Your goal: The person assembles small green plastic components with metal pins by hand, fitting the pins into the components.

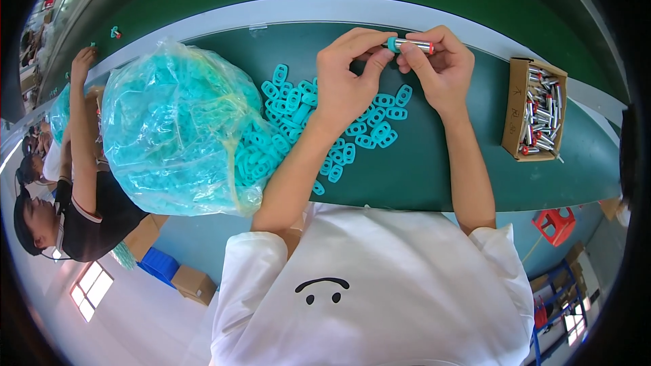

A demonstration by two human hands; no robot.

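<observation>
Tube of silvery metal, red at one end and met at the other by a teal piece, lay almost level between your two hands at the upper middle of the frame, just right of centre. Thumb and forefinger of your left hand were pinched on the teal piece, while the digits of your right hand were clamped along the tube toward its red end. Slim and small, the tube looked light and stiff, its polished side likely slippery under a dry fingertip; the teal piece looked like moulded plastic, perhaps with a little give, and neither seemed fragile. The surest hold, judging by shape, was near the red end for the tube and across the outer edges for the teal piece. Around your left forearm, mid-frame, loose teal links were scattered on a green worktable, beside a clear plastic bag bulging with more at left. A cardboard box of similar red-ended tubes sat at right. Farther out, a co-worker in a dark shirt reached toward the upper left, and a red stool stood at lower right.
</observation>
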